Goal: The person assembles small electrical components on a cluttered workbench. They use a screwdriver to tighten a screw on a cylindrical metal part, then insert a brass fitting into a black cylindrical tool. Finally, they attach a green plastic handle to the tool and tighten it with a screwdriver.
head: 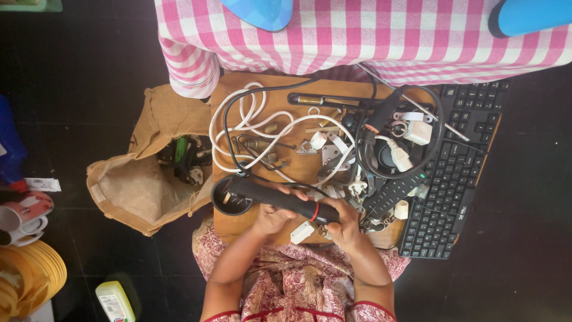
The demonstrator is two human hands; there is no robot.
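Both my hands hold a black tube-shaped appliance (280, 200) with a red ring and a round open cup at its left end. It lies slanted over the near edge of a small wooden board (229, 229). My left hand (271, 219) grips the middle of the handle from below. Around the end by the red ring, my right hand (344, 223) is closed. A small white plastic piece (302, 232) lies between my hands on the board.
The board carries a coiled white cable (238, 122), a black cable loop (438, 128), white plugs, a black power strip (393, 194) and small metal parts. A black keyboard (456, 173) lies right, an open burlap sack (134, 191) left, pink checked cloth (357, 36) beyond.
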